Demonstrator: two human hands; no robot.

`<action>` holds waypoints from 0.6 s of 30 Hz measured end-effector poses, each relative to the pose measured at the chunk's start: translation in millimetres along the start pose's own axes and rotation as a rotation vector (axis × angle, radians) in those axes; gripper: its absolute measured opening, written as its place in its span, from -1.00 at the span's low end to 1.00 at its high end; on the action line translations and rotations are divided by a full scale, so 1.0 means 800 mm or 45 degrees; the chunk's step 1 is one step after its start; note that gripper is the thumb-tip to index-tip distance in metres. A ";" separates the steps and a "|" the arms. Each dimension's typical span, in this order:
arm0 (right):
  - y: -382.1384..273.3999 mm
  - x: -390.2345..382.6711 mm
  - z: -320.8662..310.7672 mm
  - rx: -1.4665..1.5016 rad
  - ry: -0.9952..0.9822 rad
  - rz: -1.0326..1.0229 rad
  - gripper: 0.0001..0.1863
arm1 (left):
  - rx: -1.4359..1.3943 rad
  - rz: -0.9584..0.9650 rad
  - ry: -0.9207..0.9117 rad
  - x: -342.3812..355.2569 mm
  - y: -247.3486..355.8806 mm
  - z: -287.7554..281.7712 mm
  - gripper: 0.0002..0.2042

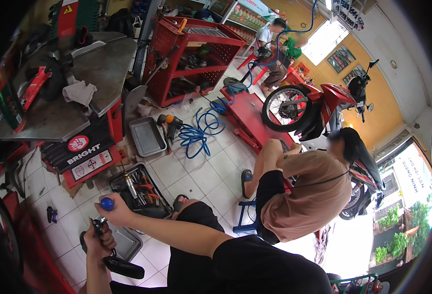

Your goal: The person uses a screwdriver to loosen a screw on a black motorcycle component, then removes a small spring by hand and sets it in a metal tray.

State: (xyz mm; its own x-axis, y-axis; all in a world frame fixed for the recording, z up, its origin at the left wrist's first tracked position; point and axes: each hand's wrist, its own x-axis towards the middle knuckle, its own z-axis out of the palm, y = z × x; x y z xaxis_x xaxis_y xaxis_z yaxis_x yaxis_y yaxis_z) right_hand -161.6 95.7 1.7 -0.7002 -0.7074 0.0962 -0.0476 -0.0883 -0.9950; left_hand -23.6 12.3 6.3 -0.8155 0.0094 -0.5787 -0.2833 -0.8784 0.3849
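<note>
My right hand is closed around a screwdriver with a round blue handle end. Just below it, my left hand grips a small silver-and-black motorcycle part; its exact kind is hard to make out. A black, mirror-shaped piece hangs beside the left wrist, and whether it joins the held part is unclear. The screwdriver's shaft is mostly hidden, its tip seemingly at the metal part. Under both hands lies a grey metal tray on the tiles. Beyond them, a toolbox holds pliers and several other tools.
Another person sits at right near a red motorcycle on a red lift. A second tray, an orange-black power tool and a coiled blue hose lie ahead. A red tool cart stands behind; a tyre-changing machine is left.
</note>
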 end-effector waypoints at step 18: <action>-0.024 0.011 0.001 -0.412 0.099 -0.473 -0.68 | -0.023 0.071 0.018 -0.005 -0.014 0.007 -0.51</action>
State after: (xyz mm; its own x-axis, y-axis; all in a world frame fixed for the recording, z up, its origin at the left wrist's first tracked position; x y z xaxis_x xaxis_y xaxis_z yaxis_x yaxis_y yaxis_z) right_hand -166.4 90.4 21.5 -0.6444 -0.6138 0.4561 -0.5143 -0.0935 -0.8525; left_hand -19.6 25.1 8.4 -0.8227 -0.0461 -0.5666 -0.2287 -0.8857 0.4041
